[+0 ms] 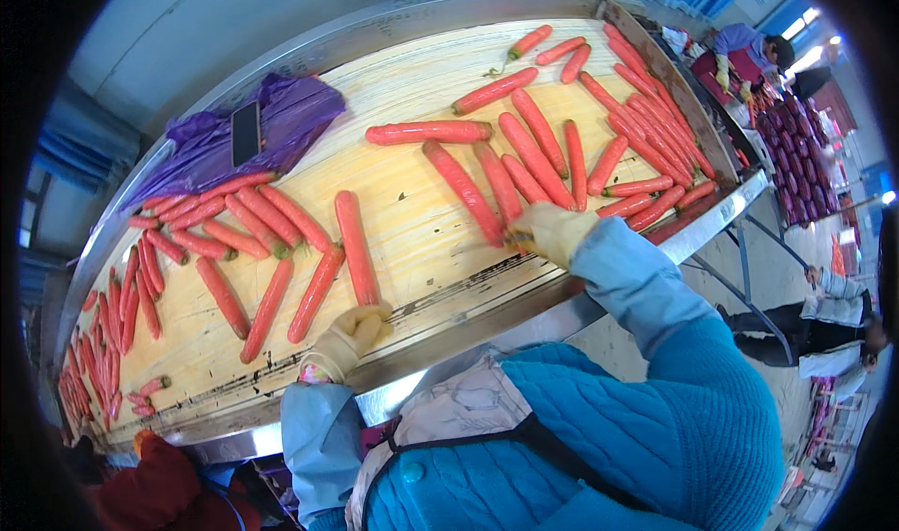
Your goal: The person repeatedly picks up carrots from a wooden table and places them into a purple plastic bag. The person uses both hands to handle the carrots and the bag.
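Carrots lie spread over a pale sorting table (421,264) with a raised metal rim. My left hand (351,338), in a cream rubber glove, has its fingers curled around the lower end of a carrot (358,250) near the front edge. To the right, my right hand (555,234), in the same kind of glove, reaches over the front of the table and holds a small dark tool (518,237), perhaps a knife. The tool is at the lower end of a slanting carrot (463,190); its blade cannot be made out.
A phone (246,134) lies on a purple plastic bag (302,109) at the back left. Dense carrots (653,130) fill the right end. A co-worker's red sleeve (158,485) is at lower left; another co-worker (748,50) stands at upper right near stacked purple bags (797,159).
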Demonstrator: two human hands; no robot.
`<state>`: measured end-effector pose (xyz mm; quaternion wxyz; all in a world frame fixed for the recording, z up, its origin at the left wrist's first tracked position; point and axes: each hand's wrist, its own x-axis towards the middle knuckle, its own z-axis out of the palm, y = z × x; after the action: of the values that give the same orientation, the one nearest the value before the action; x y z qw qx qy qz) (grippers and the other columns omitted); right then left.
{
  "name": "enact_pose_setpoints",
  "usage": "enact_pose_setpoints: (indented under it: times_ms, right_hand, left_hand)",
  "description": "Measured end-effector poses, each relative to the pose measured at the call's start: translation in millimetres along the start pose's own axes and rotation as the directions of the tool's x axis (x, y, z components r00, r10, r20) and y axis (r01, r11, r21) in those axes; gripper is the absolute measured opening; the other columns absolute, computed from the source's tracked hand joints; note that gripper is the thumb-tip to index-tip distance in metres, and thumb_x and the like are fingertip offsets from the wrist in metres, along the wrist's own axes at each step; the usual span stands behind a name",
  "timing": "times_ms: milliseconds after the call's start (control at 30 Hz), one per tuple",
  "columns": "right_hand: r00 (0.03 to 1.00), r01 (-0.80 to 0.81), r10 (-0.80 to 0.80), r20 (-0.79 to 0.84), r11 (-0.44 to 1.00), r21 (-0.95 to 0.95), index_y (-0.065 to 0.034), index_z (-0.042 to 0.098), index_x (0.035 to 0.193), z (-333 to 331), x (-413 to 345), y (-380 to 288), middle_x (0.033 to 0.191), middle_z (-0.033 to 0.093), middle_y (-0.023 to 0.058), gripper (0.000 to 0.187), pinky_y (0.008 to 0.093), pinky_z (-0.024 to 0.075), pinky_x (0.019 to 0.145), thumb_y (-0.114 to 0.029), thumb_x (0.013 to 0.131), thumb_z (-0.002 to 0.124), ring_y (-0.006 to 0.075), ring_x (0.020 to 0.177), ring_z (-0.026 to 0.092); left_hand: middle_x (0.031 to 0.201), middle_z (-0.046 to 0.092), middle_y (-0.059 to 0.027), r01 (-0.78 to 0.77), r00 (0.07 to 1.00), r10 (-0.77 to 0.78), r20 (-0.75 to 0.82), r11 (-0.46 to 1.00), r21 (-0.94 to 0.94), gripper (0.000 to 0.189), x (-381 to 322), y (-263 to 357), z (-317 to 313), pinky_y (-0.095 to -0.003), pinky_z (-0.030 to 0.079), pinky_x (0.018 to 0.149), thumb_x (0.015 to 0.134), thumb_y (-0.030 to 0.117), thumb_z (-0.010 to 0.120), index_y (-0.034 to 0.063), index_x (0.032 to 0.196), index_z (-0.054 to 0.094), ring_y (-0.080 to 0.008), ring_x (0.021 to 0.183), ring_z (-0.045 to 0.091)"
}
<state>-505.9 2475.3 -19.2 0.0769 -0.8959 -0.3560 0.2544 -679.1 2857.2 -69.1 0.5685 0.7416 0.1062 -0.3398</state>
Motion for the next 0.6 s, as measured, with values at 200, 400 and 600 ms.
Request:
enact_pose_setpoints:
  times_ms: [200, 400, 600]
  right_hand:
    - [0.853, 0.02, 0.176, -0.492, 0.93, 0.368, -0.012, 0.064, 0.13, -5.2, 38.1, 55.4, 0.114, 0.07, 0.0186, 0.035, 0.0472, 0.0528, 0.097, -0.027, 0.099, 0.063, 0.0393, 0.107, 0.066]
    - [0.667, -0.286, 0.726, -0.169, 0.459, 0.841, -0.0092, 0.061, 0.131, -30.0, 2.6, 95.5, 0.109, 0.071, 0.0234, 0.04, 0.0475, 0.0555, 0.091, -0.032, 0.098, 0.063, 0.0431, 0.1, 0.069]
    - [0.709, -0.619, 0.622, -0.331, 0.775, 0.131, -0.0046, 0.058, 0.126, -6.8, 41.3, 49.6, 0.107, 0.071, 0.0281, 0.043, 0.0531, 0.0564, 0.082, -0.033, 0.094, 0.065, 0.0447, 0.096, 0.071]
  left_hand:
    - [0.126, 0.065, -0.0119, -0.462, 0.696, 0.266, -0.666, 0.877, -0.132, 0.04, -0.5, -71.1, -35.8, -0.0339, 0.053, 0.095, 0.102, 0.015, 0.064, -0.0011, 0.138, 0.058, -0.0202, 0.11, 0.062]
    - [0.122, 0.061, -0.0129, -0.644, 0.756, 0.273, -0.595, 0.473, -0.602, 0.034, -35.9, -105.5, -90.4, -0.035, 0.053, 0.097, 0.105, 0.013, 0.056, -0.005, 0.134, 0.057, -0.0236, 0.109, 0.061]
    - [0.133, 0.059, -0.0188, -0.625, 0.779, 0.33, -0.533, 0.351, -0.697, 0.048, -28.1, -82.5, -66.4, -0.0468, 0.048, 0.106, 0.107, 0.03, 0.049, -0.0049, 0.14, 0.053, -0.0334, 0.119, 0.058]
